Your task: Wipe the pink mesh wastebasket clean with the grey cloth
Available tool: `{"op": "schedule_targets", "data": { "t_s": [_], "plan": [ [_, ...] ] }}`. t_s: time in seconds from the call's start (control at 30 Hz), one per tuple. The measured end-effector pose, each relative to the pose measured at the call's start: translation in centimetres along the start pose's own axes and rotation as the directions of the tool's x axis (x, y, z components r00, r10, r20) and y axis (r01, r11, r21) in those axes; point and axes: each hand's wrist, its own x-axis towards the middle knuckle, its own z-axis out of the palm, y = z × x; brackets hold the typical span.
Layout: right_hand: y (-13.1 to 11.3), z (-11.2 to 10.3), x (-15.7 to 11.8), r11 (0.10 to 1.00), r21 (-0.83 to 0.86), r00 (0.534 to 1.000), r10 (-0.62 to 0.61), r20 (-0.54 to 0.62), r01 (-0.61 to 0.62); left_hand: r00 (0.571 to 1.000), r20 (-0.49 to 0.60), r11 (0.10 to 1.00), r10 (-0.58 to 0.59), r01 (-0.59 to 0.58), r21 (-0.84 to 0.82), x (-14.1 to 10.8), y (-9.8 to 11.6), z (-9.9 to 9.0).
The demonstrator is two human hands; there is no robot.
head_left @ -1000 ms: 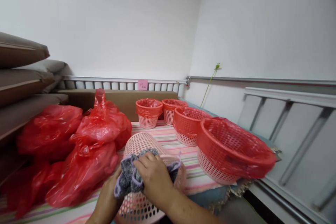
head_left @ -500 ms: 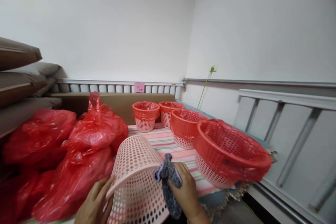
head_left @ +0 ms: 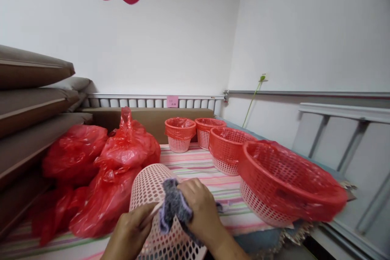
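A pale pink perforated basket [head_left: 150, 183] lies tipped on its side on the striped cloth, its rim toward me. My left hand [head_left: 131, 229] grips that rim at the near left, fingers closed round it. In my right hand [head_left: 199, 207] is a bunched grey cloth with lilac edges [head_left: 173, 207], pressed against the basket's rim close to my left fingers. Part of the cloth hangs below the hand, over the basket's holes.
Two small baskets [head_left: 179, 146] [head_left: 203, 140], a medium one [head_left: 225, 166] and a large one [head_left: 262, 207], all lined with red bags, curve along the right. Stuffed red bags [head_left: 112, 199] and stacked cushions [head_left: 33, 105] stand left. Behind runs a white rail [head_left: 146, 96].
My right hand has moved left along the rim with the grey cloth, closer to my left hand. My left hand has shifted slightly right. The view has turned a little to the left.
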Motion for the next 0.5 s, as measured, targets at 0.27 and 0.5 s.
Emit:
{"op": "schedule_targets", "data": {
  "t_s": [0.27, 0.5],
  "plan": [
    [3.8, 2.1, -1.9, 0.968, 0.127, 0.965, 0.231, -0.123, -0.216, 0.964, -0.230, 0.980, 0.132, -0.092, 0.176, -5.0, -5.4, 0.1],
    [-4.2, -0.5, 2.6, 0.984, -0.098, 0.987, -0.141, 0.075, 0.148, 0.987, -0.116, 0.952, 0.113, -0.074, 0.298, -0.3, 1.4, -2.0]
  ]
}}
